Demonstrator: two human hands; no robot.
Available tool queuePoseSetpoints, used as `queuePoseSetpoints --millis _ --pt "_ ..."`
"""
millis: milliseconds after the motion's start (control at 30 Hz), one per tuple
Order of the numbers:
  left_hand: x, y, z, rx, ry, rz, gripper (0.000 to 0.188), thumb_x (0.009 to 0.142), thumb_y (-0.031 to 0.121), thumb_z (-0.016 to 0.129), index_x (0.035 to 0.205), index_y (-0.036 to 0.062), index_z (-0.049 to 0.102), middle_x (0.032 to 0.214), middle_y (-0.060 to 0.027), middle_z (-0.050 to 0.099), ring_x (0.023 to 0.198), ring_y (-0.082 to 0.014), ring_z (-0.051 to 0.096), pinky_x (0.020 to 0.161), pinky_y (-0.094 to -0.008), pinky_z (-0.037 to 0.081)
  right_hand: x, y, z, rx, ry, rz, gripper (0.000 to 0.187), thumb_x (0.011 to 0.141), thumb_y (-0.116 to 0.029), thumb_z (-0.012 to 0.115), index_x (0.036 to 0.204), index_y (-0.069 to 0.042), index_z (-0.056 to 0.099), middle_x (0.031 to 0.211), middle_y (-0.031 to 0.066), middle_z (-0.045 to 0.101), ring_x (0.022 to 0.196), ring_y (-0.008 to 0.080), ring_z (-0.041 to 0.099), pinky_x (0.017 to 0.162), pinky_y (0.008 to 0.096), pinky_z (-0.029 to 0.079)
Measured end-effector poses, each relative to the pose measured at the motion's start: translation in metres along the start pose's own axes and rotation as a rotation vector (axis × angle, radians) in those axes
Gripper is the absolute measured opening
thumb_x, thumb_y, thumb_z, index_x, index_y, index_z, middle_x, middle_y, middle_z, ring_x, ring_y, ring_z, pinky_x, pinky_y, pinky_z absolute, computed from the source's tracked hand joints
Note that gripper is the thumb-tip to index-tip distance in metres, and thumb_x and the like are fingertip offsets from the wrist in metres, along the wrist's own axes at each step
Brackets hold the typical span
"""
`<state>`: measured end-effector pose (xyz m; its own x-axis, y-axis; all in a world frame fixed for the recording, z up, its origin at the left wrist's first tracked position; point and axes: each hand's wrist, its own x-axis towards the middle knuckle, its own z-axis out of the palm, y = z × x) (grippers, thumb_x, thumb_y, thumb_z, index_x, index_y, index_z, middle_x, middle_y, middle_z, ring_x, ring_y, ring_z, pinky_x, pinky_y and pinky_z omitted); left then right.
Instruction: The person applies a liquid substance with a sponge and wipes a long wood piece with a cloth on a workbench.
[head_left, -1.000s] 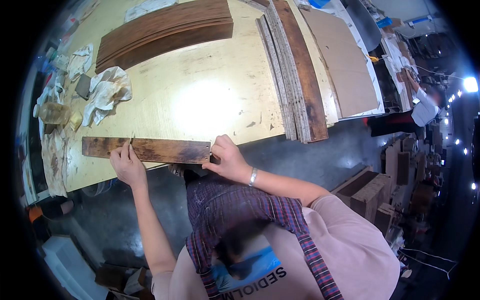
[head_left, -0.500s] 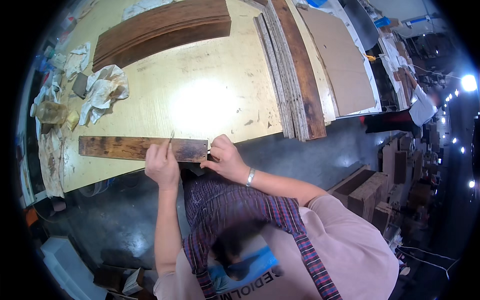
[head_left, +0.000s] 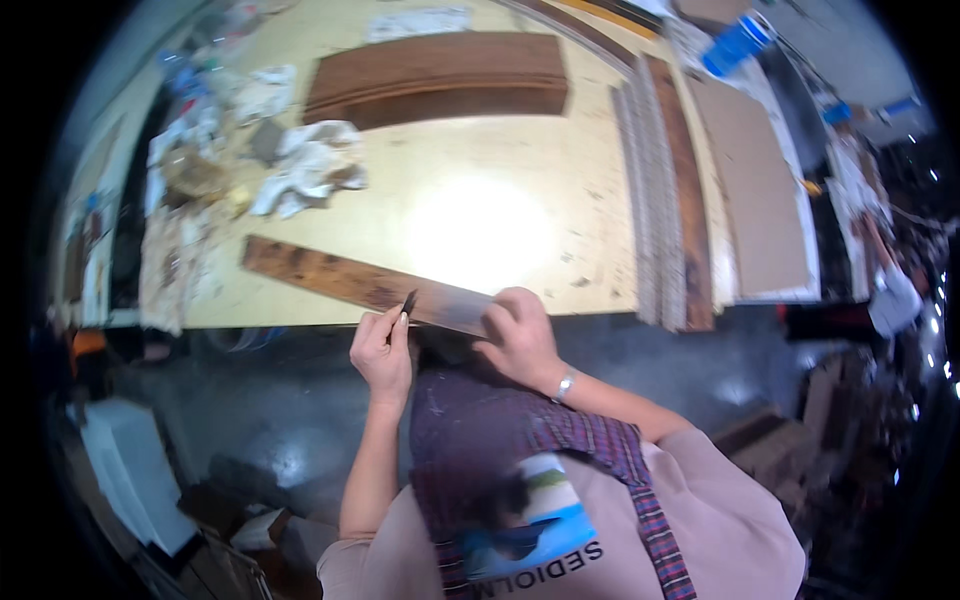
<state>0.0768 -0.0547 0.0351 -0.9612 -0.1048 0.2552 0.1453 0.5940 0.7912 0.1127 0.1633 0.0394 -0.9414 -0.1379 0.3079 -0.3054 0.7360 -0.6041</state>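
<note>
A narrow brown wooden board point(head_left: 345, 278) with dark mottled stains lies aslant at the table's near edge, its right end closer to me and partly past the edge. My right hand point(head_left: 522, 338) is closed around that right end, which looks smeared by motion. Between the thumb and fingers of my left hand point(head_left: 383, 352) is a short dark pen-like thing point(head_left: 409, 301), pointing up and away just at the board's near edge. Its exact kind is too small to make out.
On the pale table point(head_left: 450, 160) lie a wide brown moulded panel point(head_left: 440, 75), crumpled stained cloths point(head_left: 315, 165) and a grey block point(head_left: 266, 141). Long boards point(head_left: 655, 200) are stacked at the right, beside a cardboard sheet point(head_left: 755, 185). Another person point(head_left: 895, 300) stands far right.
The board has turned from nearly level to slanting, its right end now nearer me. My right hand has shifted onto that end. The view has swung, so the table appears farther right.
</note>
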Motion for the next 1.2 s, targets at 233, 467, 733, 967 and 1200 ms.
queuePoseSetpoints --millis 233,467,733,967,1200 --pt "0.048 -0.086 -0.097 0.188 0.35 -0.192 0.014 0.088 0.01 0.069 0.098 0.0021 0.073 0.077 -0.0103 0.063 0.07 -0.0242 0.061 0.064 -0.0358 0.046 0.043 -0.029 0.028 -0.106 -0.23 -0.073 0.086 0.062 -0.02 0.086 0.135 -0.001 0.045 0.124 0.0188 0.05 0.114 0.0374 0.05 0.097 0.0453 0.043" --pt "0.146 -0.18 -0.171 0.568 0.275 -0.184 0.027 0.083 0.016 0.071 0.108 0.0064 0.072 0.097 -0.0124 0.068 0.094 -0.0322 0.063 0.083 -0.0427 0.05 0.068 -0.04 0.054 -0.166 -0.272 -0.073 0.059 0.071 -0.002 0.068 0.128 -0.002 0.051 0.11 0.0179 0.054 0.099 0.0371 0.052 0.085 0.0449 0.045" --pt "0.205 -0.108 -0.121 0.255 -0.431 0.633 0.037 0.084 0.04 0.068 0.097 0.0061 0.072 0.096 -0.0103 0.071 0.093 -0.029 0.066 0.085 -0.0431 0.05 0.101 -0.087 0.009 -0.389 -0.18 -0.105 0.068 0.06 0.005 0.062 0.127 -0.005 0.057 0.108 0.0169 0.054 0.097 0.036 0.053 0.084 0.0464 0.044" --pt "0.223 -0.085 -0.117 0.207 -0.97 0.286 0.059 0.094 0.054 0.052 0.074 0.0022 0.07 0.072 -0.022 0.067 0.072 -0.0418 0.066 0.071 -0.0494 0.052 0.144 -0.115 -0.02 -0.654 -0.211 -0.16 0.05 0.079 -0.001 0.058 0.129 -0.006 0.058 0.128 0.0201 0.058 0.121 0.0376 0.055 0.108 0.0521 0.039" --pt "0.218 -0.089 -0.153 0.122 -0.939 0.18 0.06 0.095 0.052 0.051 0.074 -0.0003 0.07 0.07 -0.022 0.067 0.071 -0.0387 0.067 0.069 -0.0481 0.051 0.167 -0.066 -0.036 -0.826 -0.174 -0.248 0.042 0.09 -0.002 0.054 0.131 0.003 0.053 0.138 0.0195 0.056 0.129 0.0359 0.054 0.105 0.0487 0.043"
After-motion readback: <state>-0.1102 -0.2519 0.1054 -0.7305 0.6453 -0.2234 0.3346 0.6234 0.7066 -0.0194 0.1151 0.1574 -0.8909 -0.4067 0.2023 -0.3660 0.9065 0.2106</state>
